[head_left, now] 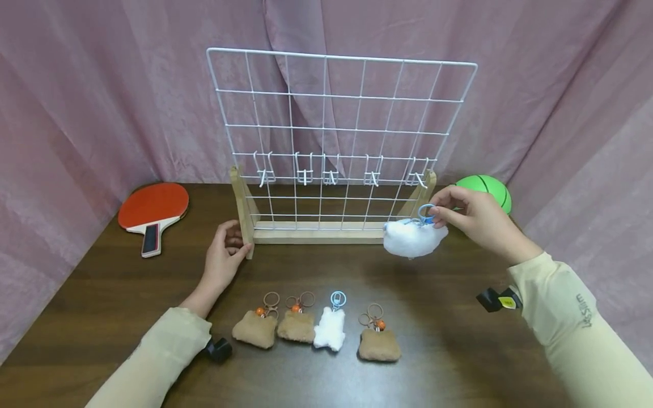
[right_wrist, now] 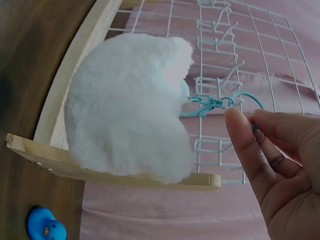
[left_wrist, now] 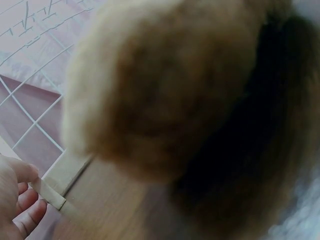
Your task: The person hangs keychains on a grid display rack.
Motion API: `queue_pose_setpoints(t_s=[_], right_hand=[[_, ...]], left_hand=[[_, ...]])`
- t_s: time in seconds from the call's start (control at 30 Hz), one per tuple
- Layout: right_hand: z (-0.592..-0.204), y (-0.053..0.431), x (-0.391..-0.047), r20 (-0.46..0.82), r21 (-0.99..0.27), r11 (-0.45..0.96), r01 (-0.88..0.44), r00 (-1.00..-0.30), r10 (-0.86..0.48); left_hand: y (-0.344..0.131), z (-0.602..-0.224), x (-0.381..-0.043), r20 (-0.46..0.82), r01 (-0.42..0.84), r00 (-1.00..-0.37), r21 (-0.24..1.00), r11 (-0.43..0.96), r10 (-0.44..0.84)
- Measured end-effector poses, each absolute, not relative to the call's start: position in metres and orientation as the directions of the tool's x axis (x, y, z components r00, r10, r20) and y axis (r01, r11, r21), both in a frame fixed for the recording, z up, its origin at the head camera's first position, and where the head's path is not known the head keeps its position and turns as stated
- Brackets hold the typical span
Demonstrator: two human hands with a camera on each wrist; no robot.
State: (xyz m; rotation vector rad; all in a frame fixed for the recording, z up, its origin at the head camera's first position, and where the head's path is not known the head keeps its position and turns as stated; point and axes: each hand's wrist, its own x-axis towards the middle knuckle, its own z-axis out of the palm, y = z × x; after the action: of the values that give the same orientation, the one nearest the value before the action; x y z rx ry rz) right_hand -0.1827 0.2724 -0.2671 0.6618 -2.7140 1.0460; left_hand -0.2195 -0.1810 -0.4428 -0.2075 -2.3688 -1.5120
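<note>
My right hand (head_left: 471,218) pinches the light-blue key ring (right_wrist: 250,97) of a white plush keychain (head_left: 412,238). The fluffy body hangs before the right end of a white wire grid rack (head_left: 340,129). Several white hooks (head_left: 330,177) sit in a row on the grid, with nothing hanging from them. At the rack's left end, my left hand (head_left: 221,260) grips the wooden foot (head_left: 244,218) between thumb and fingers. In the left wrist view a blurred brown plush (left_wrist: 165,90) covers much of the picture.
Brown plush keychains (head_left: 255,328) and another white plush keychain (head_left: 330,328) lie in front on the table (head_left: 449,362). A red table-tennis paddle (head_left: 153,212) is at left, a green ball (head_left: 487,190) behind my right hand. A blue toy (right_wrist: 46,225) shows in the right wrist view.
</note>
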Motion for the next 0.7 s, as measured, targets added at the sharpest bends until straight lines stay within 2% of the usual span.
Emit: queue_pose_setpoints(t_s=[0.17, 0.7], right_hand=[[-0.263, 0.275, -0.194, 0.313, -0.652, 0.608, -0.452, -0.892, -0.327], [-0.263, 0.272, -0.212, 0.363, -0.645, 0.631, -0.432, -0.899, -0.244]], left_hand=[[-0.182, -0.443, -0.22, 0.34, 0.289, -0.939, 0.857, 0.425, -0.047], [-0.182, -0.443, -0.221, 0.341, 0.284, -0.939, 0.85, 0.444, -0.051]])
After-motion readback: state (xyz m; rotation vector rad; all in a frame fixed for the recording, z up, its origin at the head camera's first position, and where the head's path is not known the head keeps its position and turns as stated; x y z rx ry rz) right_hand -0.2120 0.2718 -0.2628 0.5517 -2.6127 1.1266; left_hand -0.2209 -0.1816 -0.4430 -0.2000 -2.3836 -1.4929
